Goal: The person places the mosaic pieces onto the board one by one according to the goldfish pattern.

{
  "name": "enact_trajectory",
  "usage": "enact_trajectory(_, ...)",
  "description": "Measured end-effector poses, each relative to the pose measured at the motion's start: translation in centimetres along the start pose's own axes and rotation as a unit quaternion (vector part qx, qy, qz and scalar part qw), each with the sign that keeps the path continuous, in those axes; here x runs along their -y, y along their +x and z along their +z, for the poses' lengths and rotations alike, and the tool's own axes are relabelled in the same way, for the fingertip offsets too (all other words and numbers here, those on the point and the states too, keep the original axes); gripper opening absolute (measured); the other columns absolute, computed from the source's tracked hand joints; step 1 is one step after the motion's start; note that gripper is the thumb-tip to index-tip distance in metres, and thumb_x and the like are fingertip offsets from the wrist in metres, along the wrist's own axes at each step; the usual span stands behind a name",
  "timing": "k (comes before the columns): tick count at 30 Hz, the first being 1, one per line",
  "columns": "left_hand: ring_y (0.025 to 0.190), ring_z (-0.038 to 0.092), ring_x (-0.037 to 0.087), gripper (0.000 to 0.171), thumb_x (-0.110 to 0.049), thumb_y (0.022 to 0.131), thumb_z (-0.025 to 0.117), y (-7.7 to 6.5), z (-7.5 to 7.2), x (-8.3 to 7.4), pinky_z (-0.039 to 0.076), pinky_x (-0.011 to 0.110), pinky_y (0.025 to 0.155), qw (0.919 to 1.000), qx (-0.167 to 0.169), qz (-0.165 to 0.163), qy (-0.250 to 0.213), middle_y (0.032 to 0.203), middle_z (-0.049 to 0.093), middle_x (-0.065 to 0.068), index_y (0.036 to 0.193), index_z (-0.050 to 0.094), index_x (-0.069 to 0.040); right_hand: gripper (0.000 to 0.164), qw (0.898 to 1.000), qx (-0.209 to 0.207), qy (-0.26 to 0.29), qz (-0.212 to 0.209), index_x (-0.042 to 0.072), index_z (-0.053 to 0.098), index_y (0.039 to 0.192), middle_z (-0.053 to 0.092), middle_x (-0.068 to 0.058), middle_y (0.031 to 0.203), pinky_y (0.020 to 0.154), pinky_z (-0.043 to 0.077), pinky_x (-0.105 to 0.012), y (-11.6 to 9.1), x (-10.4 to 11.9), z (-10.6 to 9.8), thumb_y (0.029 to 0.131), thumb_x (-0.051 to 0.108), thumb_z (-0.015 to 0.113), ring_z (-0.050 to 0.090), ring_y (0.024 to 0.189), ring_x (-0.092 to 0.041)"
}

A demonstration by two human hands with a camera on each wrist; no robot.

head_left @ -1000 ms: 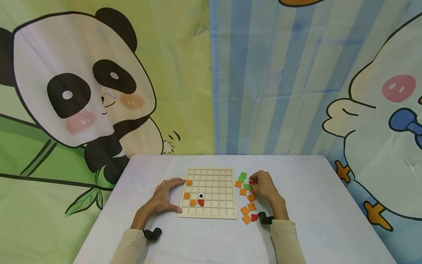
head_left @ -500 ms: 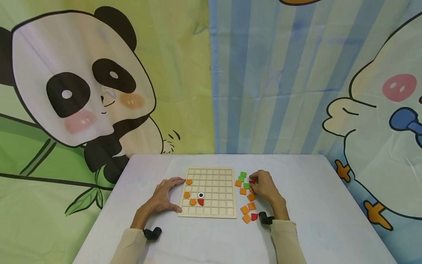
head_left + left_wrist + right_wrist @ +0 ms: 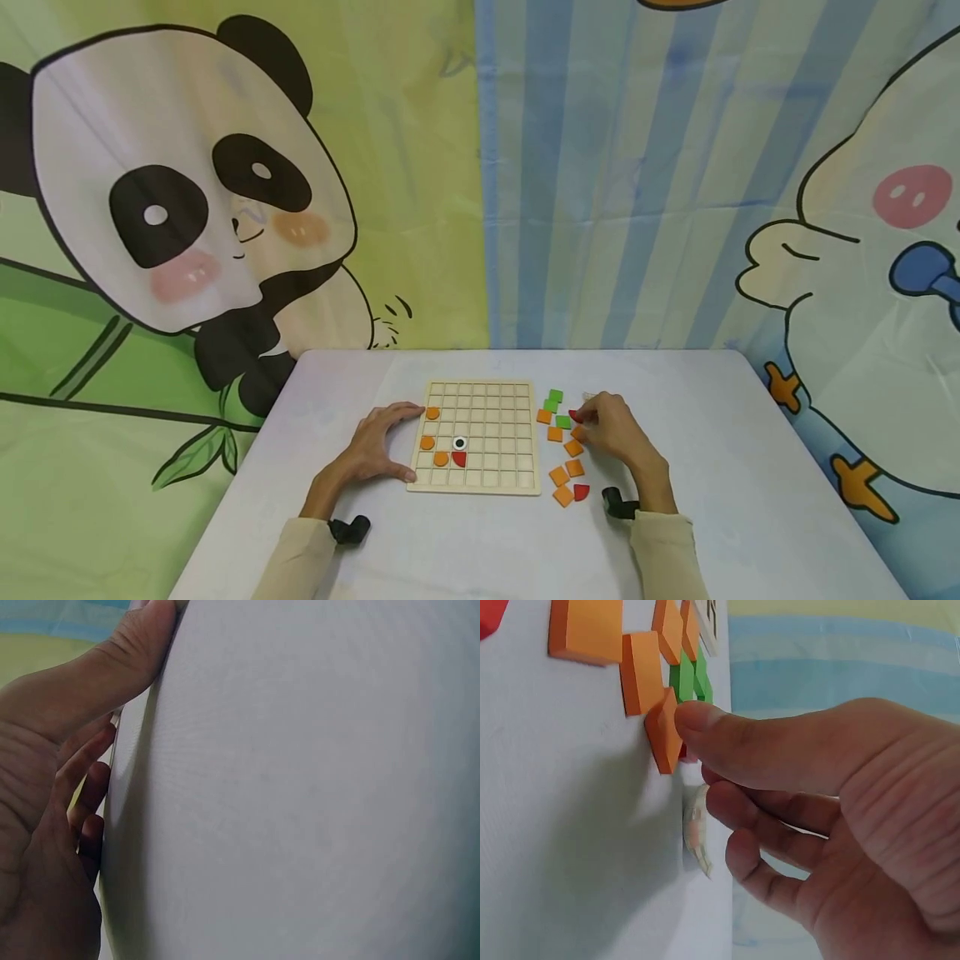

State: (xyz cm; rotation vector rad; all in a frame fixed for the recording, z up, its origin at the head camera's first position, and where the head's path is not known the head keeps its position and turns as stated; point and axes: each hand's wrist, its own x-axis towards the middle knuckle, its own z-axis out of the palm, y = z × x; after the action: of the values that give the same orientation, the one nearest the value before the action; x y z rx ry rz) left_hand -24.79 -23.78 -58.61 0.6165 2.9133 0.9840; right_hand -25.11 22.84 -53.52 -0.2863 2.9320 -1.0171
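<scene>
In the head view a pale wooden grid board lies on the table, carrying several orange discs, a red quarter-round piece and a white disc with a black centre. My left hand rests at its left edge, thumb and fingers spread, touching the rim. Over the loose pieces to the right is my right hand, fingertips right at a red piece. In the right wrist view the thumb overlaps an orange tile; whether the fingers pinch the red piece, I cannot tell.
Loose orange tiles, green tiles and another red quarter-round piece lie right of the board. A pale, translucent scrap lies beneath my right fingers. Printed curtains hang behind the white table.
My right hand has shifted slightly to the right and turned, uncovering the pale scrap behind it. The left hand and board have stayed in place.
</scene>
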Motion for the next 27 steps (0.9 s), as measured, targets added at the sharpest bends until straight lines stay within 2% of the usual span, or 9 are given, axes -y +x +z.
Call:
enact_trajectory(5,0.142,0.051,0.036,0.12,-0.055,0.053,0.108,0.13,0.12,0.01,0.034,0.063,0.113,0.9999,0.009,-0.007,0.001,0.166,0.055,0.006,0.158,0.059,-0.024,0.018,1.0,0.015,-0.017,-0.005,0.0,0.085,0.098,0.078,-0.007,0.091,0.083,0.06,-0.039,-0.28,-0.4,-0.13,0.081,-0.003,0.09,0.065,0.084,-0.019)
enact_trajectory(10,0.138,0.052,0.037,0.12,-0.056,0.051,0.108,0.16,0.21,0.17,0.035,0.062,0.109,0.9999,-0.009,0.014,0.003,0.163,0.057,0.008,0.157,0.06,-0.023,0.016,1.0,0.018,-0.02,-0.004,0.002,0.085,0.095,0.078,-0.006,0.089,0.08,0.059,-0.036,-0.27,-0.49,0.07,0.08,0.0,0.093,0.062,0.081,-0.017)
enact_trajectory(16,0.134,0.053,0.038,0.12,-0.061,0.05,0.106,0.09,0.36,0.34,0.036,0.06,0.105,0.9992,-0.026,0.029,0.003,0.16,0.059,0.008,0.155,0.061,-0.023,0.021,0.999,0.017,-0.037,0.002,0.003,0.084,0.099,0.075,-0.006,0.09,0.082,0.057,-0.039,-0.51,-0.18,0.07,0.079,-0.001,0.09,0.06,0.082,-0.019)
enact_trajectory(20,0.135,0.053,0.038,0.12,-0.06,0.05,0.106,0.08,0.32,0.31,0.036,0.059,0.105,0.9996,-0.021,0.019,-0.004,0.162,0.058,0.008,0.155,0.061,-0.024,0.025,0.998,0.013,-0.058,0.013,0.005,0.084,0.103,0.075,-0.005,0.093,0.086,0.058,-0.043,-0.7,0.09,0.04,0.079,0.002,0.091,0.061,0.085,-0.019)
enact_trajectory(27,0.134,0.052,0.036,0.12,-0.057,0.051,0.107,-0.03,0.32,0.3,0.036,0.059,0.105,0.9997,-0.017,0.019,0.0,0.162,0.058,0.009,0.156,0.06,-0.022,0.025,0.999,0.012,-0.043,0.019,0.005,0.082,0.102,0.071,-0.006,0.09,0.083,0.057,-0.04,-0.99,-0.05,0.26,0.08,0.004,0.093,0.059,0.085,-0.02)
